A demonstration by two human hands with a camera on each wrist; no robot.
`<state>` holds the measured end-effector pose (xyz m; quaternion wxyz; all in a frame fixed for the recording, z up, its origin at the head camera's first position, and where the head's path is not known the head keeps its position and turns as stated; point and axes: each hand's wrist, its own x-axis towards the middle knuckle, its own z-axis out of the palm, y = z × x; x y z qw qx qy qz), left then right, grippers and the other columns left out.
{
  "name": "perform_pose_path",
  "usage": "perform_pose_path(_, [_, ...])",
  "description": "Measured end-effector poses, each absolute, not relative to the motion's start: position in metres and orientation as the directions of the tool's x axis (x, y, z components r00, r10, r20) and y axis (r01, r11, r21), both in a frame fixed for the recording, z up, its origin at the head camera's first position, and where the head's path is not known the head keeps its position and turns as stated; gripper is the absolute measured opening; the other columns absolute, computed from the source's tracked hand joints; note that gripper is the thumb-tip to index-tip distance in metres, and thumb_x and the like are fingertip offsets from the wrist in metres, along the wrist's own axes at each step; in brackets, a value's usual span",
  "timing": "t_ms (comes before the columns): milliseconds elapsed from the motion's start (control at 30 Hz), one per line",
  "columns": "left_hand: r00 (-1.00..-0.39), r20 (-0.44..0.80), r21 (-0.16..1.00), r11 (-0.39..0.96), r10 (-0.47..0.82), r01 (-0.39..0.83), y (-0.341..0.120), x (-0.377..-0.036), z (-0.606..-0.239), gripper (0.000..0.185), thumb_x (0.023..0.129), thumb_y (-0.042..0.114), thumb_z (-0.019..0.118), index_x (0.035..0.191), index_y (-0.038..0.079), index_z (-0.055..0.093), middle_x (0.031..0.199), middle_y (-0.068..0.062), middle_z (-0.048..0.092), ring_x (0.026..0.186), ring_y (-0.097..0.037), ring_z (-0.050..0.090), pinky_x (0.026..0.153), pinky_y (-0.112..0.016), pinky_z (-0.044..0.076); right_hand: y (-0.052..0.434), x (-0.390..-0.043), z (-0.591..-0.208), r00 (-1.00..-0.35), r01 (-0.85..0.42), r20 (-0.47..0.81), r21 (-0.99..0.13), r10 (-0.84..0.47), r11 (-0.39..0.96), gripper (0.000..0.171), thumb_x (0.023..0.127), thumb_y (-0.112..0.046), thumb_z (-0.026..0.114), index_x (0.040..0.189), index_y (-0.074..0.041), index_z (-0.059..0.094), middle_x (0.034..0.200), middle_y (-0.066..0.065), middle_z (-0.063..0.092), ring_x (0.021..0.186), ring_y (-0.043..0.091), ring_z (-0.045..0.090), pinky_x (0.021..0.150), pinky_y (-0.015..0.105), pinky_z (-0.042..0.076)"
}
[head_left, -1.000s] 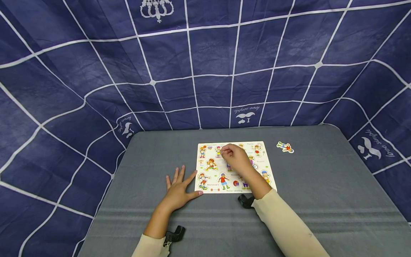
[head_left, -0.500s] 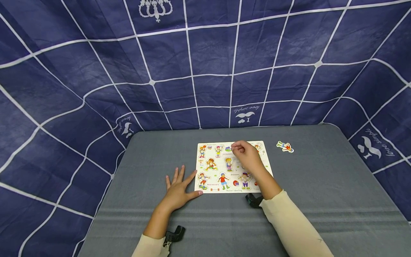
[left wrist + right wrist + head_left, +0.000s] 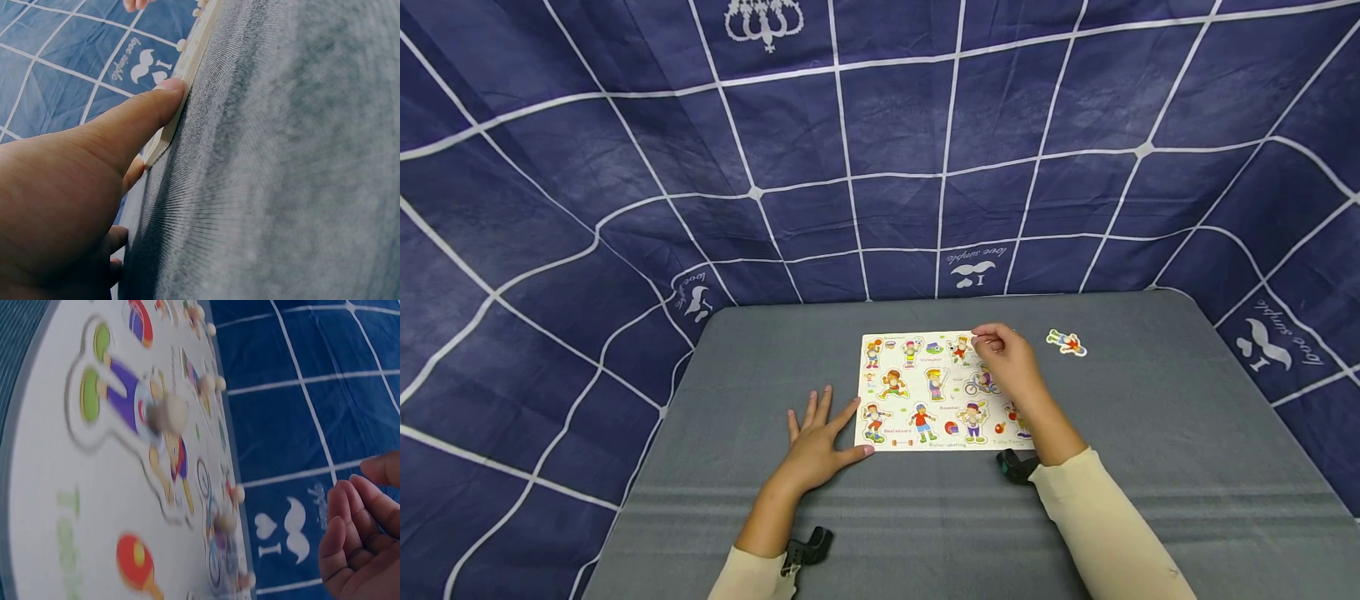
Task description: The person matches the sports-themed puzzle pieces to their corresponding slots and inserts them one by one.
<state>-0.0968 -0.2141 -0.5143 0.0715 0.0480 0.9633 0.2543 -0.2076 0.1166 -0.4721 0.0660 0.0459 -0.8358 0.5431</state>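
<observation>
A white knobbed puzzle board [image 3: 910,429] printed with sporty figures lies on the table. My left hand [image 3: 817,454] rests flat with fingers spread at the board's left edge. In the left wrist view its thumb [image 3: 150,103] presses the board's near edge. My right hand [image 3: 1011,362] hovers over the board's upper right part, fingers loosely bent, hiding the figure there. Nothing shows between those fingers [image 3: 350,506] in the right wrist view. A baseball player piece [image 3: 122,394] with a wooden knob [image 3: 169,415] sits in the board. One loose figure piece [image 3: 1066,342] lies right of the board.
The grey cloth-covered table [image 3: 1150,417] extends around the board. A blue curtain [image 3: 895,217] with white grid lines stands behind and along both sides. A black wrist camera mount [image 3: 808,547] sits by the left wrist, another mount [image 3: 1017,467] by the right.
My right hand has moved rightward along the board's top row, uncovering the volleyball and football figures and the middle ones. The left hand and loose piece stay put.
</observation>
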Motion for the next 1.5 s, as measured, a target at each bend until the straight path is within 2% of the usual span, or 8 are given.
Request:
perform_pose_path(333, [-0.985, -0.11, 0.493, 0.868, 0.129, 0.059, -0.214, -0.096, -0.514, 0.087, 0.081, 0.067, 0.072, 0.156, 0.035, 0.04, 0.171, -0.016, 0.008, 0.158, -0.041, -0.002, 0.118, -0.073, -0.01, 0.145, -0.208, -0.477, -0.989, -0.098, 0.138, -0.896, 0.061, 0.434, 0.026, 0.098, -0.016, 0.063, 0.117, 0.0, 0.069, 0.105, 0.016, 0.07, 0.077, -0.001, 0.056, 0.069, 0.011, 0.046])
perform_pose_path(567, [-0.985, -0.117, 0.497, 0.866, 0.13, 0.055, -0.215, -0.095, -0.513, 0.087, 0.082, 0.067, 0.072, 0.156, 0.035, 0.039, 0.171, -0.016, 0.007, 0.158, -0.041, -0.003, 0.118, -0.073, -0.011, 0.164, -0.206, -0.481, -0.984, -0.061, 0.135, -0.87, 0.118, 0.49, 0.026, 0.099, -0.021, 0.064, 0.117, -0.003, 0.07, 0.103, 0.011, 0.069, 0.077, -0.002, 0.055, 0.068, 0.01, 0.044])
perform_pose_path(800, [-0.982, -0.135, 0.507, 0.861, 0.129, 0.043, -0.216, -0.095, -0.514, 0.088, 0.081, 0.067, 0.072, 0.157, 0.037, 0.037, 0.171, -0.013, 0.004, 0.159, -0.039, -0.005, 0.118, -0.071, -0.014, 0.179, -0.205, -0.483, -0.974, -0.063, 0.164, -0.856, 0.154, 0.514, 0.025, 0.098, -0.018, 0.065, 0.115, -0.001, 0.071, 0.103, 0.015, 0.072, 0.073, -0.008, 0.055, 0.066, 0.008, 0.045])
perform_pose_path(1067, [-0.984, -0.123, 0.499, 0.865, 0.127, 0.049, -0.215, -0.095, -0.515, 0.088, 0.081, 0.068, 0.072, 0.156, 0.037, 0.039, 0.171, -0.015, 0.007, 0.159, -0.04, -0.003, 0.118, -0.072, -0.011, 0.197, -0.206, -0.485, -0.968, -0.047, 0.17, -0.847, 0.185, 0.529, 0.027, 0.099, -0.023, 0.065, 0.116, -0.002, 0.071, 0.103, 0.011, 0.07, 0.073, -0.01, 0.054, 0.066, 0.008, 0.044])
perform_pose_path(1167, [-0.986, -0.111, 0.503, 0.862, 0.128, 0.055, -0.214, -0.095, -0.515, 0.087, 0.08, 0.067, 0.073, 0.155, 0.035, 0.041, 0.171, -0.016, 0.009, 0.158, -0.042, -0.002, 0.118, -0.073, -0.01, 0.206, -0.208, -0.486, -0.964, -0.039, 0.173, -0.843, 0.201, 0.537, 0.028, 0.099, -0.024, 0.064, 0.116, -0.002, 0.071, 0.099, 0.005, 0.07, 0.073, -0.01, 0.054, 0.065, 0.009, 0.044])
perform_pose_path(1367, [-0.986, -0.105, 0.502, 0.863, 0.128, 0.059, -0.214, -0.096, -0.515, 0.087, 0.081, 0.068, 0.072, 0.155, 0.035, 0.041, 0.171, -0.016, 0.009, 0.158, -0.041, -0.001, 0.118, -0.073, -0.01, 0.223, -0.213, -0.485, -0.959, -0.005, 0.153, -0.85, 0.237, 0.527, 0.027, 0.098, -0.021, 0.063, 0.115, 0.0, 0.07, 0.084, -0.018, 0.06, 0.069, -0.011, 0.053, 0.062, 0.009, 0.044])
perform_pose_path(1500, [-0.986, -0.108, 0.505, 0.861, 0.128, 0.056, -0.214, -0.096, -0.515, 0.087, 0.081, 0.068, 0.073, 0.155, 0.035, 0.042, 0.171, -0.016, 0.009, 0.158, -0.041, -0.002, 0.118, -0.073, -0.01, 0.231, -0.216, -0.486, -0.962, 0.023, 0.131, -0.833, 0.238, 0.552, 0.028, 0.099, -0.02, 0.061, 0.115, 0.002, 0.07, 0.084, -0.017, 0.06, 0.066, -0.013, 0.052, 0.06, 0.01, 0.044])
